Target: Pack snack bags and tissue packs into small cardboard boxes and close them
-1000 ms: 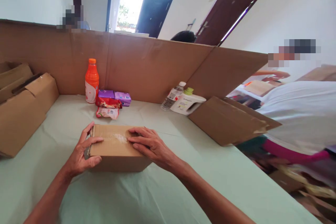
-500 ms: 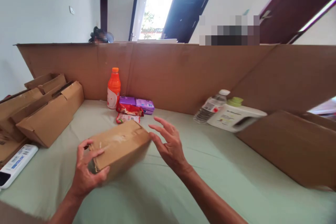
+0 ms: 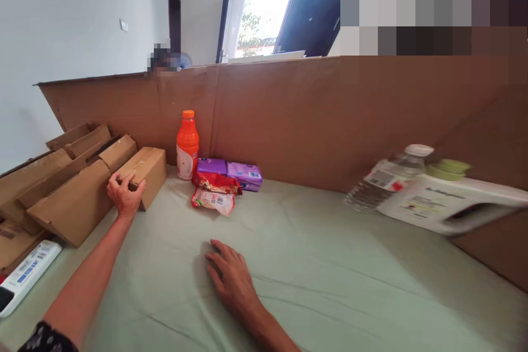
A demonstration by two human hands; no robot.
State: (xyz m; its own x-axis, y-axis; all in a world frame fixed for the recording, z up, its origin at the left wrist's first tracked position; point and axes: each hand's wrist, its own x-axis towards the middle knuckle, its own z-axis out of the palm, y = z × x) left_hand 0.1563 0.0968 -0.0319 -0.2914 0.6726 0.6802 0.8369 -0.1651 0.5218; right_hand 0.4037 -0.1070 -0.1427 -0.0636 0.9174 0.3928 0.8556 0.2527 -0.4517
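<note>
My left hand (image 3: pixel 126 192) grips the near end of a small closed cardboard box (image 3: pixel 150 176), which stands on the green cloth beside a row of open cardboard boxes (image 3: pixel 74 198) on the left. My right hand (image 3: pixel 231 275) rests low over the cloth with its fingers apart and nothing in it. Just right of the small box stands an orange drink bottle (image 3: pixel 187 146). Purple tissue packs (image 3: pixel 244 173) lie beside the bottle, and in front of them are a red snack packet (image 3: pixel 216 181) and a pale, red-edged packet (image 3: pixel 213 200).
A cardboard wall (image 3: pixel 280 115) runs along the back. On the right, a clear plastic bottle (image 3: pixel 388 179) leans beside a white jug (image 3: pixel 437 203) with a green cap. A white power-strip-like device (image 3: pixel 31 275) lies at the left. A person's head shows beyond the wall.
The small cardboard box has moved left and away from me, down beside the other boxes, with my left hand on it. My right hand has dropped toward the cloth. The view has turned.
</note>
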